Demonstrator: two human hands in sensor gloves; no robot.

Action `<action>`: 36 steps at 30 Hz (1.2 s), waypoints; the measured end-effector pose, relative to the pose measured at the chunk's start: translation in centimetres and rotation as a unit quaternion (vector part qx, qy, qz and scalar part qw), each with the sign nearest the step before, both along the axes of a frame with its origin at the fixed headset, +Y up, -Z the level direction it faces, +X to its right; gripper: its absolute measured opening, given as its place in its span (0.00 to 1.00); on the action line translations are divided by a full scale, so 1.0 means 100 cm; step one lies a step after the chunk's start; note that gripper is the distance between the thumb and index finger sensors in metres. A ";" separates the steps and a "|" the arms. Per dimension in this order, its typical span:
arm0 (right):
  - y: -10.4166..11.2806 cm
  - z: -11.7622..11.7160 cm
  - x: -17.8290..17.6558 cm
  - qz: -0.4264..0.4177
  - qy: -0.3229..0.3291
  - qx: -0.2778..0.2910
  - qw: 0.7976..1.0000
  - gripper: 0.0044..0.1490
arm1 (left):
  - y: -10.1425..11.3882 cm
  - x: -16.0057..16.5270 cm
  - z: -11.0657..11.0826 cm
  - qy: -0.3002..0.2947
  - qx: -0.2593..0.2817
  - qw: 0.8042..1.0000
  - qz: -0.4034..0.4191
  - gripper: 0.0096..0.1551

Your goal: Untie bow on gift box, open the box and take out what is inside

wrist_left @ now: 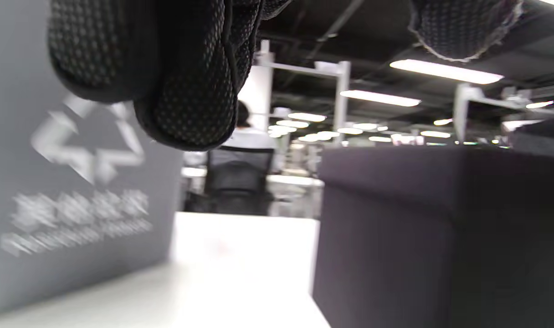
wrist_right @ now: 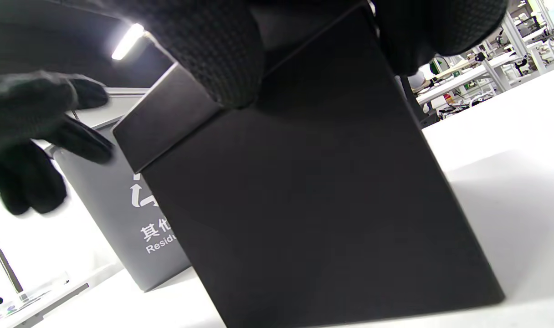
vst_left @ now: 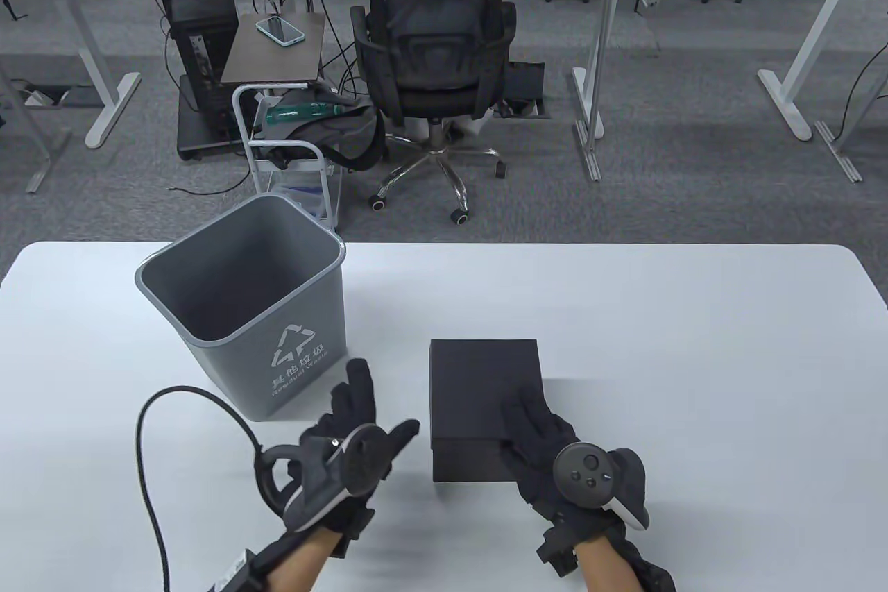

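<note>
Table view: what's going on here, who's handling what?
A person in sensor gloves is working on a black gift box on the white table. The right hand rests on the box's near right corner, fingers over the lid. The left hand hovers open between the box and the grey waste bin, touching neither. No bow or ribbon shows on the box, and the lid looks to be on, so nothing has come out yet.
</note>
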State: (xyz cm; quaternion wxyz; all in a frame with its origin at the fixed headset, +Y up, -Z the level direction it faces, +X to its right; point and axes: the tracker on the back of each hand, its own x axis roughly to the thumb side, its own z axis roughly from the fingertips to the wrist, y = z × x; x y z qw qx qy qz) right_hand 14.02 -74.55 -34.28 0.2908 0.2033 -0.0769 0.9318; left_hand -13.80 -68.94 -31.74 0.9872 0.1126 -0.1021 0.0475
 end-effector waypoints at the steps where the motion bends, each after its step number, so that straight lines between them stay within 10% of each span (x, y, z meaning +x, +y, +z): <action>1: -0.001 0.000 -0.001 -0.002 0.002 0.006 1.000 0.45 | -0.011 0.004 0.000 -0.012 -0.001 1.000 0.008 0.65; 15: 0.001 0.015 -0.056 0.070 0.046 0.089 0.993 0.47 | -0.075 -0.029 -0.020 -0.083 -0.128 0.975 0.163 0.66; 36: 0.019 0.024 -0.069 0.061 0.035 0.159 0.985 0.46 | -0.073 -0.041 -0.023 -0.079 -0.100 0.971 0.203 0.64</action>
